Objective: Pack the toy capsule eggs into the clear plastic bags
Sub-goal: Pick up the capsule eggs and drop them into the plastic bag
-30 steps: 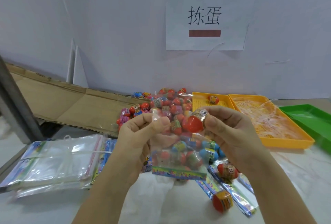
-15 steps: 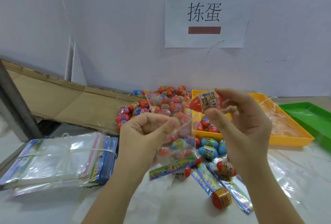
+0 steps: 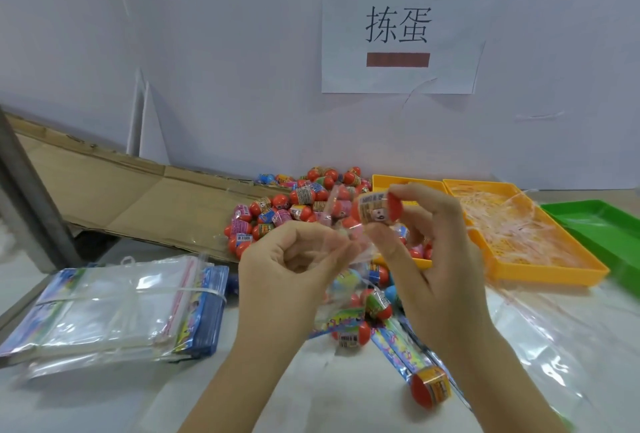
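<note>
A white paper sign point(image 3: 401, 25) with two printed characters hung on the wall. Flattened cardboard point(image 3: 138, 204) lay along the counter's point(image 3: 86, 401) far left edge, beside a grey metal post point(image 3: 31, 197). Toward the far right corner sat two yellow trays point(image 3: 540, 273), side by side, then a green tray point(image 3: 595, 218).

Mostly hidden behind left grip point(image 3: 291, 266) and right grip point(image 3: 436, 259): clear bag point(image 3: 343, 297), mouth included. Too small to read: print on the egg point(image 3: 377, 211) pinched in the right grip. Cropped by right edge: green tray point(image 3: 595, 221). Cropped at left edge: bag stack point(image 3: 114, 304).
</note>
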`<state>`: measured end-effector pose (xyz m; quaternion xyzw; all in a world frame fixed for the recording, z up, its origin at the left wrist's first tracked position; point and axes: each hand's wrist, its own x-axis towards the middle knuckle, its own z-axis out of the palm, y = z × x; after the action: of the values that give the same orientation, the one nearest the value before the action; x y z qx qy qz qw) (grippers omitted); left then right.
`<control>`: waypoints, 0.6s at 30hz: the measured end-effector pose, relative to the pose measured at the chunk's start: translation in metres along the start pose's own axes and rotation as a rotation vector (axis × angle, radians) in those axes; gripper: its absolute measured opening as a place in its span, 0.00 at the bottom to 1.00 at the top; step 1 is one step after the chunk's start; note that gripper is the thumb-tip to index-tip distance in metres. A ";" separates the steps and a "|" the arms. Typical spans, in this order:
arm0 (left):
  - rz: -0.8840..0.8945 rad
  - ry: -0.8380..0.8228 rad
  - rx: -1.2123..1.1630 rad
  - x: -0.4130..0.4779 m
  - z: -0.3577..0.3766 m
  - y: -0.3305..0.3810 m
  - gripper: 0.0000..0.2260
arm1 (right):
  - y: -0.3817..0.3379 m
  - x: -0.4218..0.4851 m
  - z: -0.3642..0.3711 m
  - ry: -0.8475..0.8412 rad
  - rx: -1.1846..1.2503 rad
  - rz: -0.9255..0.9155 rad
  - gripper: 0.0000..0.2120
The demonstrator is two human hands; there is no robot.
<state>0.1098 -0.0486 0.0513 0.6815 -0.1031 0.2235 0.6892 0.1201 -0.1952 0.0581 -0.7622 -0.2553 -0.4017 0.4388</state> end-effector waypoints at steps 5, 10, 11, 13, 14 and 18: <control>0.024 -0.012 -0.002 0.000 -0.001 -0.001 0.09 | -0.002 0.004 -0.005 -0.040 -0.076 -0.125 0.14; 0.048 -0.096 0.032 0.001 -0.001 -0.002 0.15 | -0.004 0.005 -0.001 -0.052 -0.179 -0.039 0.16; 0.057 -0.108 0.038 0.001 0.000 -0.002 0.16 | -0.004 0.004 -0.001 -0.065 -0.184 0.000 0.15; 0.060 -0.123 0.030 0.000 0.000 -0.003 0.16 | -0.005 0.001 -0.001 -0.099 -0.180 0.064 0.14; 0.058 -0.131 0.025 0.000 0.001 -0.003 0.16 | -0.006 0.000 -0.002 -0.113 -0.186 0.075 0.14; 0.054 -0.195 -0.007 0.000 0.001 -0.002 0.16 | -0.011 0.001 -0.005 -0.085 -0.223 0.057 0.13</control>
<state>0.1107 -0.0495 0.0497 0.6946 -0.1888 0.1744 0.6720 0.1098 -0.1944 0.0654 -0.8296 -0.2055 -0.3822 0.3513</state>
